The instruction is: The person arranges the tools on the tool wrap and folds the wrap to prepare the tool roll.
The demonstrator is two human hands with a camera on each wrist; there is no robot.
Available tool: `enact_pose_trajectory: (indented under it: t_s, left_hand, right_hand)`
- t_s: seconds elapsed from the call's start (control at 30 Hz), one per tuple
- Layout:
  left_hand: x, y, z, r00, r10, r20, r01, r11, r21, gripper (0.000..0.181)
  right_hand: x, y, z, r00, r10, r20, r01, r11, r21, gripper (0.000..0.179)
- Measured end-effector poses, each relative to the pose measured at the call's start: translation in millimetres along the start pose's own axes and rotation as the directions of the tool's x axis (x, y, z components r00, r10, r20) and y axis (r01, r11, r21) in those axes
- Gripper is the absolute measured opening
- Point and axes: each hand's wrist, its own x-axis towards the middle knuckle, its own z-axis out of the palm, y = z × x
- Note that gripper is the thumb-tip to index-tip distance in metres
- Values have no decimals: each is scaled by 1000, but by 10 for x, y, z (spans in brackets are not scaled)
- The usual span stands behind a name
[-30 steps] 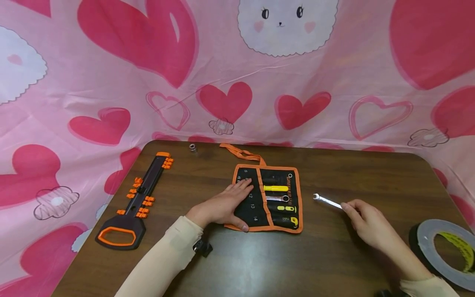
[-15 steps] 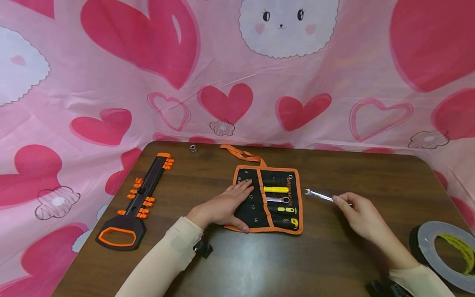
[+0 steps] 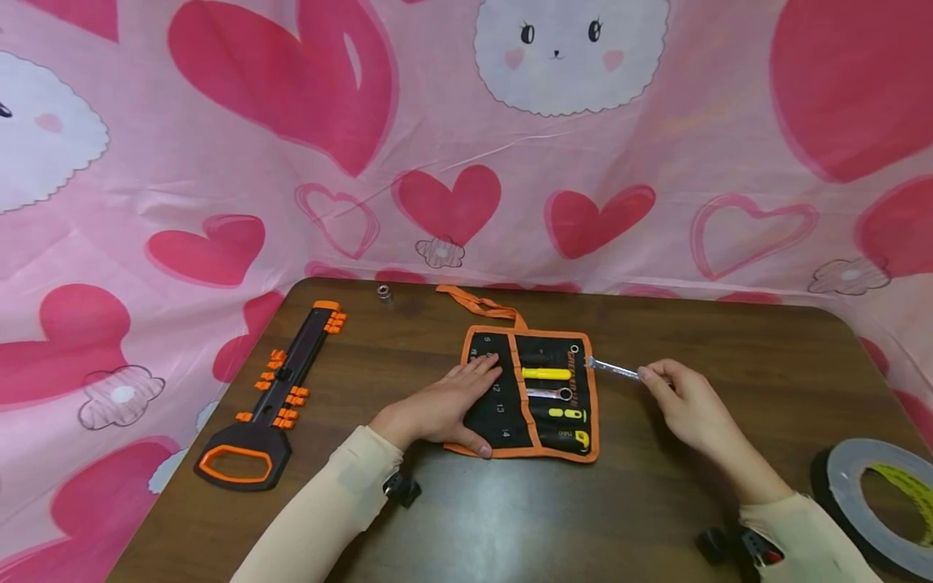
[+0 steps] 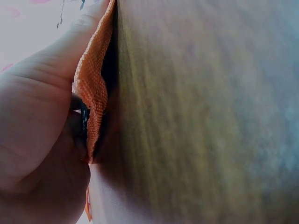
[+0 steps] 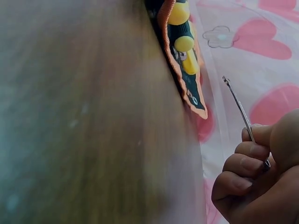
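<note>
In the head view a black tool pouch (image 3: 513,417) with orange edging lies unrolled on the table. My left hand (image 3: 440,409) rests on its left part, fingers spread and straight; the left wrist view shows the orange edge (image 4: 91,84) beside that hand. The pockets hold a yellow-handled tool (image 3: 547,374), a ring-ended wrench (image 3: 548,394) and other yellow-topped tools. My right hand (image 3: 688,405) pinches one end of a small silver wrench (image 3: 615,369), whose open-ended head points left at the pouch's upper right edge. In the right wrist view the wrench (image 5: 240,109) stands apart from the pouch.
A black-and-orange rack (image 3: 291,368) with a loop handle lies at the left. A metal socket (image 3: 384,292) stands near the far edge. A roll of tape (image 3: 844,486) sits at the right. Patterned pink cloth (image 3: 452,121) hangs behind the table.
My right hand has moved left and slightly away from me, bringing the wrench up to the pouch's right edge. The left hand stays on the pouch.
</note>
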Motion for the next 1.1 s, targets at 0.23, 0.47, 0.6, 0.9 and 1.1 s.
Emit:
enact_pose_trajectory:
  t_s: [0.23, 0.47, 0.6, 0.9, 1.1]
  left_hand:
    - [2, -4, 8, 1000, 11, -1, -11, 1000, 17, 124]
    - [3, -10, 6, 1000, 9, 0, -9, 1000, 10, 123]
    - [1, -9, 8, 1000, 9, -2, -9, 1000, 16, 123]
    - [4, -9, 17, 1000, 9, -2, -9, 1000, 27, 123]
    - [4, -7, 12, 1000, 11, 1, -11, 1000, 25, 123]
  right_hand:
    - [107, -94, 43, 1000, 27, 9, -27, 999, 21, 37]
    - [199, -181, 83, 999, 39, 24, -39, 999, 23, 41]
    - [255, -226, 106, 997, 57, 46, -58, 998, 29, 43]
    - [352, -287, 173, 997, 55, 50, -56, 998, 30, 43]
    - [429, -312, 239, 999, 38, 39, -40, 998, 52, 39]
